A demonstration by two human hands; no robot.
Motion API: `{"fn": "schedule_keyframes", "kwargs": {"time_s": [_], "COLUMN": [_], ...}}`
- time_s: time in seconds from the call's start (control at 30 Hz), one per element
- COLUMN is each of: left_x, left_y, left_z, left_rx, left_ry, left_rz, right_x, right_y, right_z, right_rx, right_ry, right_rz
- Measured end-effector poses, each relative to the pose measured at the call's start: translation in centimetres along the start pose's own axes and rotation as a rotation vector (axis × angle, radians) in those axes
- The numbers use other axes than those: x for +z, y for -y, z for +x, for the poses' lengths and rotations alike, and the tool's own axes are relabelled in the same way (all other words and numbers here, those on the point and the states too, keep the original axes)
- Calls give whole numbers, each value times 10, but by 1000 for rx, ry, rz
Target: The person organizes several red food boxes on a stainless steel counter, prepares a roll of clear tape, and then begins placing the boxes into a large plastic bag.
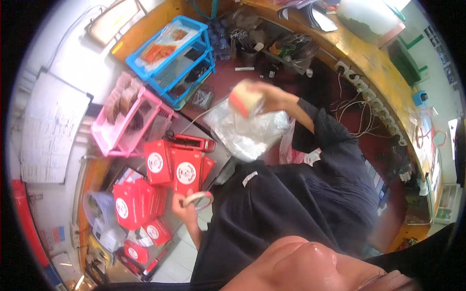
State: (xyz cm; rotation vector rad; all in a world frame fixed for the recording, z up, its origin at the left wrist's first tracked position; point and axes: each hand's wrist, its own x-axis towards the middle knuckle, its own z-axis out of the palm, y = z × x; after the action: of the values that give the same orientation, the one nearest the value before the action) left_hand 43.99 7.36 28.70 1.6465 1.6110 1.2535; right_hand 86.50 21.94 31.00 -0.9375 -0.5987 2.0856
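My left hand (186,209) holds a roll of pale tape (199,200) at its near edge, beside the red printed cartons (187,171). My raised right hand (267,95) grips a cream object with a red band (247,100), blurred, so its kind cannot be told. Below it in the picture lies a stack of clear plastic bags (247,132). A red device or tool (194,142) rests behind the cartons. Folded red cartons (136,205) stand in a row on the table at the left, and smaller red boxes (156,231) lie lower down.
A pink plastic rack (127,134) and a blue tiered rack (174,54) with food on top stand at the upper left. A translucent tub (95,209) is beside the folded cartons. Power sockets with loose cables (358,109) line the yellow counter (382,72) at the right.
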Motion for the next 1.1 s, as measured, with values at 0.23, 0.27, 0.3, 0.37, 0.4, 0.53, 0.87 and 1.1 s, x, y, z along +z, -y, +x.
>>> {"fn": "schedule_keyframes", "kwargs": {"time_s": [0.23, 0.27, 0.3, 0.37, 0.4, 0.53, 0.87, 1.1], "left_x": [-27, -28, -25, -18, -18, -15, -4, 29], "left_y": [26, 30, 31, 24, 22, 9, 8, -77], "left_z": [-31, -36, -37, -42, -43, -43, 43, 96], "left_rx": [-239, -309, -374, -473, -506, -534, -496, 295], "left_ry": [-97, -133, -154, -253, -280, -348, 83, 322], "left_rz": [-95, -131, -179, -225, -175, -115, -976, -792], "right_x": [-141, -156, -178, -186, -190, -203, 28, 200], "right_y": [140, 162, 184, 213, 224, 227, 53, -89], "right_z": [62, 77, 91, 120, 126, 118, 2, -36], "right_rx": [-403, -405, -403, -466, -526, -734, -599, -1134], "right_ry": [-624, -692, -684, -793, -868, -1101, -425, 61], "right_rz": [408, 424, 410, 382, 355, 255, -51, -794]}}
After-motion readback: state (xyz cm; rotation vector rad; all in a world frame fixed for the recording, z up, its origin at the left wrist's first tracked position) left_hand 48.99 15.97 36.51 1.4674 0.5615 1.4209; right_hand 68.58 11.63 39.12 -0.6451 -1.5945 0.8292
